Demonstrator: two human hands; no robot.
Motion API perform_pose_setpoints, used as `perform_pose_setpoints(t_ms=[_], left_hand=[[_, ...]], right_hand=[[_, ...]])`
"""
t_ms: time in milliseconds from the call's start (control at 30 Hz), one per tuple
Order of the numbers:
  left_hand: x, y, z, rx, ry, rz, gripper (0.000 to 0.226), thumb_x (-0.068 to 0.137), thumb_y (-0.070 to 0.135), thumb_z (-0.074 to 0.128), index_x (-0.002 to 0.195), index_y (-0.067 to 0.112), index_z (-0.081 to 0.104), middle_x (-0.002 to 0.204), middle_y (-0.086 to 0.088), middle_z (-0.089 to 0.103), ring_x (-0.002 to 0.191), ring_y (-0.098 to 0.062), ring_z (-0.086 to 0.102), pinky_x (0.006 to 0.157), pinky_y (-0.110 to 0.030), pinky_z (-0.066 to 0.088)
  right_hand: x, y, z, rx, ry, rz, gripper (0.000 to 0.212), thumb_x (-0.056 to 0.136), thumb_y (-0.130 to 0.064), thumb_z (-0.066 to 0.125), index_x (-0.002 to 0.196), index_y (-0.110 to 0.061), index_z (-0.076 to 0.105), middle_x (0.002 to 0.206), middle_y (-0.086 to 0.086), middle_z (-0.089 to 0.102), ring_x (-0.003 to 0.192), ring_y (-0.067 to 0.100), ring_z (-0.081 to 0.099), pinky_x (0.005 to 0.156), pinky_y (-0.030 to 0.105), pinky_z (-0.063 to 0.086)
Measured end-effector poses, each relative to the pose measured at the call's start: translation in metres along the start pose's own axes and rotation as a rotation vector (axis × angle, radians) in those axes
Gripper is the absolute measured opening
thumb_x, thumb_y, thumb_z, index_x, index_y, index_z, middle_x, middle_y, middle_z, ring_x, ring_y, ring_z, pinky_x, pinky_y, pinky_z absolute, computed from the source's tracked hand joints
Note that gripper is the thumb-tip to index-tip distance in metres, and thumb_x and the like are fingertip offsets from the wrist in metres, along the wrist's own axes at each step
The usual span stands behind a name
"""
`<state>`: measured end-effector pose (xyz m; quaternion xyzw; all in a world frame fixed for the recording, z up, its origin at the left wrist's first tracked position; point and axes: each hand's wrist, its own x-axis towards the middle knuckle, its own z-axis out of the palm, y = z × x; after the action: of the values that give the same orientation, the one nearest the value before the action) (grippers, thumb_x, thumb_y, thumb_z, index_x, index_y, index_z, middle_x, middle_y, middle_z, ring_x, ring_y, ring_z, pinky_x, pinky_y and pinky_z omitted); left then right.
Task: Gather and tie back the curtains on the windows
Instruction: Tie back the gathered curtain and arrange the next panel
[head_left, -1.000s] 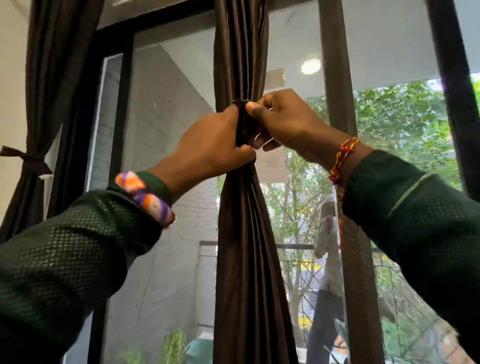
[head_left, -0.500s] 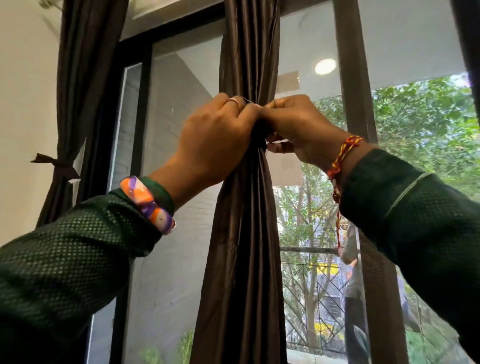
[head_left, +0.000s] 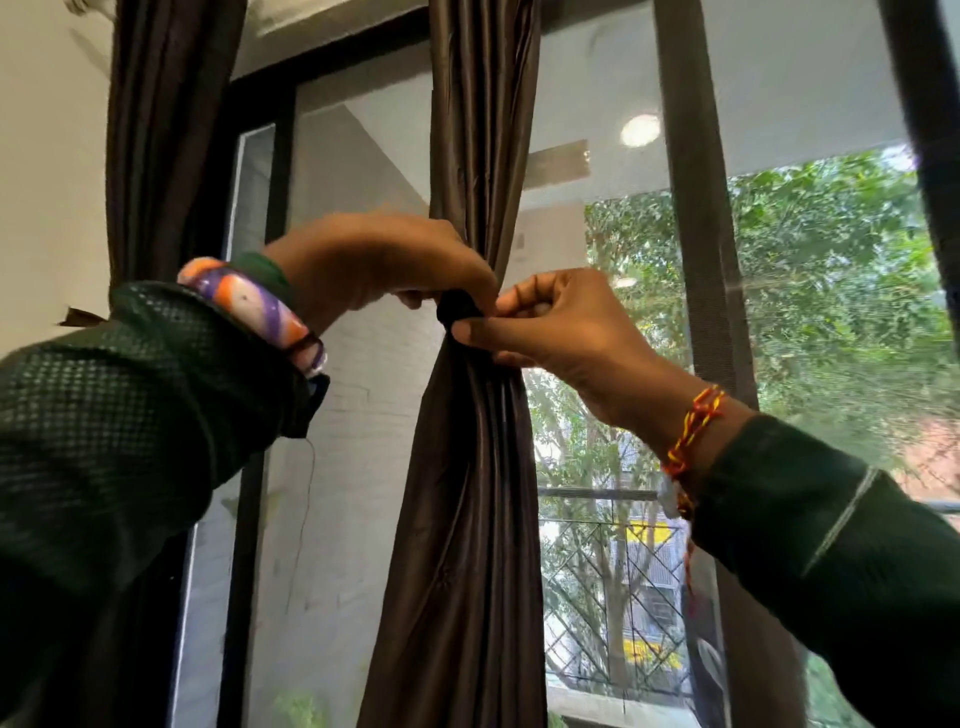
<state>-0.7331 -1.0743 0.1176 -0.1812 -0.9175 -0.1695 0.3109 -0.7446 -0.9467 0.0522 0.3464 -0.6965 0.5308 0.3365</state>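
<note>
A dark brown curtain (head_left: 470, 519) hangs in the middle of the window, gathered into a narrow waist at hand height. A dark tie-back (head_left: 457, 306) wraps that waist. My left hand (head_left: 379, 260) comes over from the left and pinches the tie-back from above. My right hand (head_left: 550, 322) pinches it from the right, thumb and forefinger closed on the fabric. A second brown curtain (head_left: 166, 130) hangs at the far left, its own tie (head_left: 78, 316) just showing above my left sleeve.
Dark window frames (head_left: 696, 208) stand upright on both sides of the middle curtain. A white wall (head_left: 47, 182) is at the far left. Through the glass I see trees, a railing and a brick wall.
Both hands have shifted from gripping the gathered curtain to pinching the tie at its front. My left wrist has rolled over the top, and the view has tilted up and left.
</note>
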Motion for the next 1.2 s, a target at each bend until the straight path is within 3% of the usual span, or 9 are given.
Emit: perform_pose_setpoints(t_ms=[167, 367, 600, 700, 833, 933, 1000, 1100, 1200], left_hand=[[-0.003, -0.006, 0.008, -0.295, -0.005, 0.020, 0.019, 0.086, 0.015, 0.050, 0.067, 0.016, 0.051, 0.068, -0.002, 0.042, 0.063, -0.012, 0.036, 0.059, -0.023, 0.031], [-0.010, -0.022, 0.007, -0.559, -0.005, 0.004, 0.019, 0.093, 0.006, 0.045, 0.094, 0.006, 0.064, 0.088, -0.007, 0.061, 0.076, -0.011, 0.053, 0.057, -0.017, 0.050], [0.002, -0.035, 0.032, -0.804, 0.264, -0.013, 0.014, 0.086, -0.001, 0.056, 0.076, 0.005, 0.062, 0.076, -0.005, 0.061, 0.069, -0.010, 0.058, 0.048, -0.008, 0.049], [0.011, -0.034, 0.038, -0.802, 0.404, -0.027, 0.012, 0.086, -0.001, 0.058, 0.077, 0.003, 0.063, 0.070, -0.005, 0.057, 0.064, -0.010, 0.054, 0.047, -0.008, 0.048], [0.029, -0.040, 0.043, -0.736, 0.558, -0.052, 0.013, 0.086, 0.003, 0.061, 0.095, -0.004, 0.067, 0.066, -0.004, 0.058, 0.059, -0.010, 0.055, 0.047, -0.011, 0.048], [0.040, -0.051, 0.048, -0.654, 0.688, -0.047, 0.011, 0.084, 0.007, 0.065, 0.090, -0.001, 0.070, 0.055, 0.002, 0.062, 0.045, -0.001, 0.056, 0.053, -0.021, 0.052], [0.041, -0.058, 0.057, -0.526, 0.724, 0.013, 0.012, 0.084, 0.010, 0.066, 0.089, 0.000, 0.071, 0.063, -0.004, 0.065, 0.042, 0.004, 0.053, 0.062, -0.027, 0.052], [0.036, -0.066, 0.064, -0.414, 0.649, 0.064, 0.014, 0.087, 0.013, 0.063, 0.092, 0.003, 0.070, 0.070, -0.009, 0.065, 0.049, 0.002, 0.057, 0.064, -0.028, 0.050], [0.029, -0.072, 0.060, -0.187, 0.601, 0.076, 0.018, 0.088, 0.019, 0.061, 0.101, 0.008, 0.069, 0.090, -0.012, 0.070, 0.078, -0.018, 0.063, 0.075, -0.029, 0.049]], right_hand=[[0.003, 0.006, 0.015, -0.073, 0.216, -0.031, 0.029, 0.058, -0.021, 0.087, 0.067, -0.013, 0.061, 0.073, 0.015, 0.070, 0.075, 0.031, 0.070, 0.073, 0.052, 0.056], [0.005, 0.018, 0.014, -0.021, 0.318, 0.066, 0.025, 0.061, -0.017, 0.082, 0.060, -0.021, 0.058, 0.074, 0.016, 0.069, 0.076, 0.032, 0.070, 0.073, 0.053, 0.056], [0.000, 0.013, 0.006, 0.104, 0.220, 0.100, 0.024, 0.071, 0.007, 0.071, 0.058, -0.008, 0.059, 0.065, 0.010, 0.061, 0.062, 0.023, 0.065, 0.050, 0.029, 0.057], [-0.001, 0.008, 0.001, 0.132, 0.181, 0.141, 0.025, 0.075, 0.011, 0.064, 0.056, -0.004, 0.057, 0.058, 0.010, 0.057, 0.048, 0.017, 0.058, 0.042, 0.023, 0.053], [-0.002, 0.006, -0.003, 0.176, 0.118, 0.168, 0.028, 0.077, 0.014, 0.059, 0.055, -0.003, 0.054, 0.051, 0.011, 0.054, 0.034, 0.012, 0.052, 0.037, 0.020, 0.049], [0.002, 0.008, -0.002, 0.160, 0.082, 0.188, 0.030, 0.078, 0.014, 0.058, 0.054, -0.004, 0.054, 0.050, 0.010, 0.054, 0.033, 0.011, 0.053, 0.037, 0.019, 0.048], [0.005, 0.011, -0.003, 0.128, 0.054, 0.220, 0.029, 0.079, 0.012, 0.059, 0.057, -0.005, 0.053, 0.053, 0.010, 0.055, 0.034, 0.011, 0.053, 0.037, 0.019, 0.048], [0.005, 0.019, -0.008, 0.026, 0.018, 0.253, 0.022, 0.082, 0.006, 0.061, 0.065, -0.008, 0.055, 0.061, 0.008, 0.058, 0.042, 0.014, 0.055, 0.040, 0.019, 0.049], [0.003, 0.023, -0.019, -0.045, -0.027, 0.280, 0.006, 0.085, -0.001, 0.060, 0.086, -0.007, 0.060, 0.076, 0.009, 0.061, 0.052, 0.016, 0.056, 0.043, 0.020, 0.047]])
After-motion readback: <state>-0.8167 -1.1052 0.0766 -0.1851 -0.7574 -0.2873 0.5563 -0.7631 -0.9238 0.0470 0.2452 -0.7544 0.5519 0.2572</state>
